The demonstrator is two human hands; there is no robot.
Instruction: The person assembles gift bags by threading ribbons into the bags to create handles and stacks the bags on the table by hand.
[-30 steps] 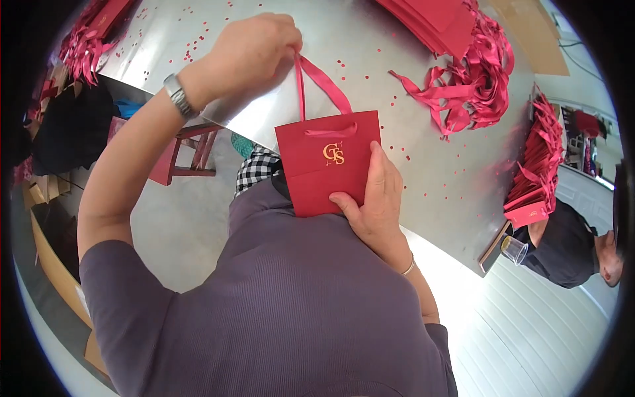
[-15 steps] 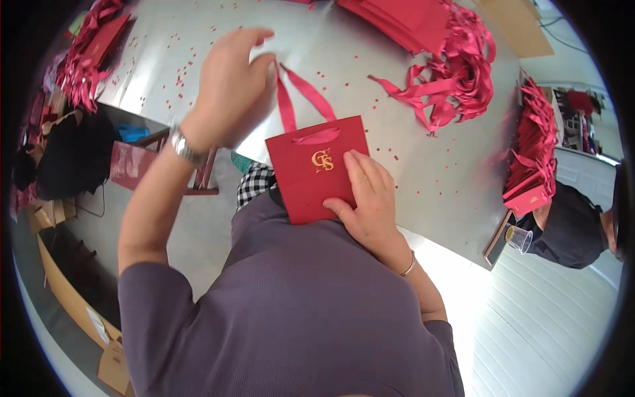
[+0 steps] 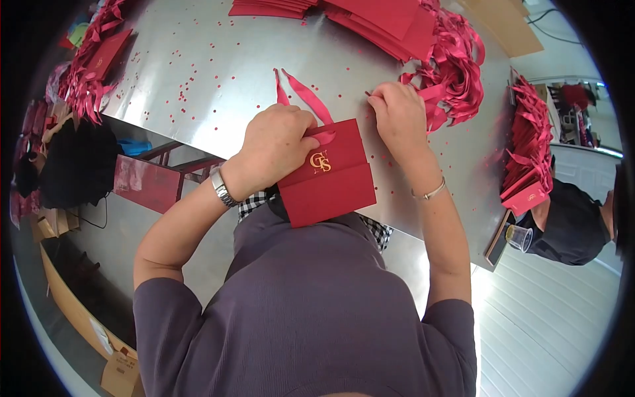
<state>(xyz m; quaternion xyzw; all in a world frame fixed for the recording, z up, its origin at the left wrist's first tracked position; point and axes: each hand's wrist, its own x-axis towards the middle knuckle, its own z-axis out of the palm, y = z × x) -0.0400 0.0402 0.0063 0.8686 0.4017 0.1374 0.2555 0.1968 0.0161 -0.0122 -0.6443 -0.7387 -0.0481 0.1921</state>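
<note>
A small red paper gift bag (image 3: 332, 188) with a gold emblem lies at the table's near edge, against my body. My left hand (image 3: 276, 137) is closed on its top edge, thumb over the short pink ribbon loop on the front. Past that hand, two loose ends of the bag's pink ribbon (image 3: 309, 98) stretch away over the table. To the right, my right hand (image 3: 401, 114) pinches the dark-tipped end of another ribbon beside a tangled heap of pink ribbons (image 3: 458, 76). Most of that pinched ribbon is hidden behind the hand.
Stacks of flat red bags (image 3: 390, 30) lie at the far side of the metal table (image 3: 218, 40), scattered with red dots. Ribboned bags are piled at the right edge (image 3: 529, 145) and far left. A person in black (image 3: 574, 225) and a plastic cup (image 3: 518, 238) are at right.
My left hand has come down from the ribbon ends to the bag's top. My right hand has left the bag and moved up and right to the ribbon heap.
</note>
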